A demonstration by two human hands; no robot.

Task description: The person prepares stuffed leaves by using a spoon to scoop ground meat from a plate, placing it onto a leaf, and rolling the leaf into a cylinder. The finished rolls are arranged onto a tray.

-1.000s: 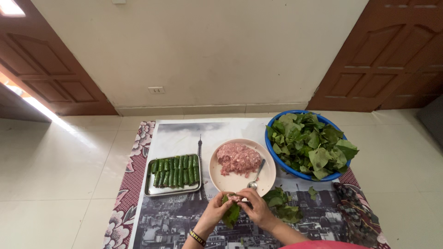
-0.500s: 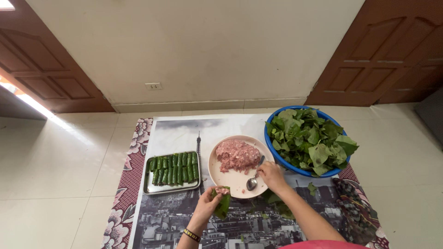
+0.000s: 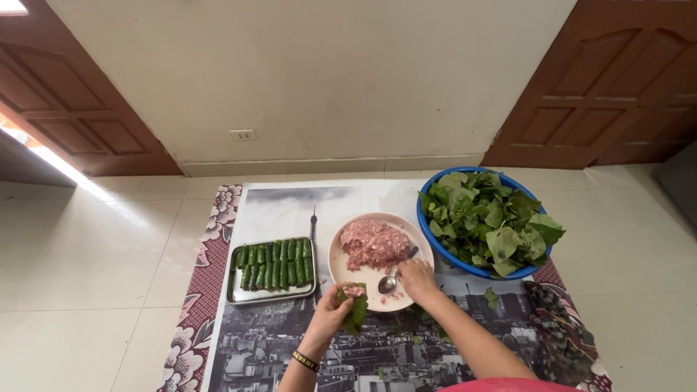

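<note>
The left hand [image 3: 330, 313] cups a leaf [image 3: 355, 308] with meat on it, just off the plate [image 3: 341, 250] near rim. The right hand [image 3: 417, 279] grips a spoon [image 3: 390, 279] over that rim. Tray [image 3: 236, 294] lies left, bowl [image 3: 428, 232] right, touching the plate; bare mat [image 3: 283, 210] beyond.

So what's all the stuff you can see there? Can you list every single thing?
Mat: one, printed, on the tiled floor.
Tray: one, silver, left on the mat.
Leaf rolls: many, green, in rows in the tray.
Plate: one, white, mid-mat.
Minced meat: one pink heap on the plate.
Basin: one, blue, right.
Loose leaves: many, green, in the basin.
Spoon: one, metal, on the plate.
Left hand: holds a leaf with meat.
Right hand: on the spoon.
</note>
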